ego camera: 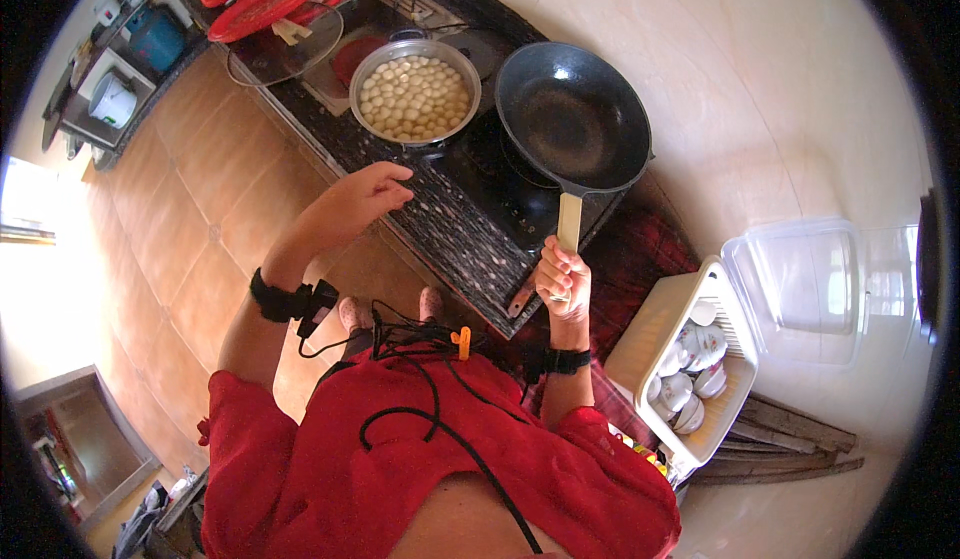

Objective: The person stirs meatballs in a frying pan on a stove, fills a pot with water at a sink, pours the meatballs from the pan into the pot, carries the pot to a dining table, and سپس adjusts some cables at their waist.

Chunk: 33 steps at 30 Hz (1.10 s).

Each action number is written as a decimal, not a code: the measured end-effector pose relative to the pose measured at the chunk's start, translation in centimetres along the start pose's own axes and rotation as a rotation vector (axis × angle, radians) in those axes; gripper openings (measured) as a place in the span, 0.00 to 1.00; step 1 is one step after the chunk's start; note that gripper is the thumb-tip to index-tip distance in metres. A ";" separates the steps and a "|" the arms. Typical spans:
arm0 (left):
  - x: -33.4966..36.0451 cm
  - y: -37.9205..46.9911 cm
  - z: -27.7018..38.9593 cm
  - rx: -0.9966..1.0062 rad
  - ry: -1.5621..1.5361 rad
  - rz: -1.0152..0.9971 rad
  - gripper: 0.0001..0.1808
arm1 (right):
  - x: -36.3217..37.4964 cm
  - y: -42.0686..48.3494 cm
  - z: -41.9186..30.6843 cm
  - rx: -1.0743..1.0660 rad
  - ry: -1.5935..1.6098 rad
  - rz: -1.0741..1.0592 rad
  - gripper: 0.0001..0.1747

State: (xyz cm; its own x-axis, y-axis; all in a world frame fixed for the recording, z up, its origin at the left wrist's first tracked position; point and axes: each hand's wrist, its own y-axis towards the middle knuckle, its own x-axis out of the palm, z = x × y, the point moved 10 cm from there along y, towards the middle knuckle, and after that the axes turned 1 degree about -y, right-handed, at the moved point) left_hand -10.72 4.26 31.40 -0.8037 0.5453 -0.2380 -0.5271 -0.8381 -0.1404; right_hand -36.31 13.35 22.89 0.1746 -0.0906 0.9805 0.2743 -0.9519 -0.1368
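My right hand (564, 278) is closed around the pale handle (570, 221) of a black wok (570, 120). Bare and dark inside, the wok sits over the cooktop (517, 206) near the wall. My left hand (371, 191) holds nothing; its fingers are loosely bent, with a gap beside the thumb. It hovers by the front edge of the speckled black countertop (442, 218). Just beyond it stands a metal pot (476, 101) full of round, pale balls (412, 98) in liquid.
A glass lid (322, 53) and red plastic baskets (262, 8) are by the sink (367, 15). A wooden tool handle (520, 300) lies at the counter's corner. To the right, a cream dish rack (637, 326) holds several bowls (701, 345). Black cables (427, 394) hang across my front.
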 end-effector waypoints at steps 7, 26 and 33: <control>-2.2 -1.6 -2.4 -0.048 -0.040 0.066 0.19 | -0.4 0.2 0.4 0.027 -0.004 0.039 0.05; -2.3 -3.7 -6.2 -0.172 -0.231 0.065 0.18 | -2.3 0.1 -0.8 0.064 -0.018 0.030 0.06; -2.1 -3.7 -6.7 -0.175 -0.214 0.085 0.17 | -2.8 -1.6 -4.0 0.052 -0.692 0.161 0.27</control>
State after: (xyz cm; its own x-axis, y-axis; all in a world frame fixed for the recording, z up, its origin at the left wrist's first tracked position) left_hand -5.25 6.12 25.95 -0.8928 0.4476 -0.0506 -0.4144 -0.8602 -0.2972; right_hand -41.03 13.92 20.93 0.7723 -0.0058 0.6353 0.2367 -0.9254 -0.2961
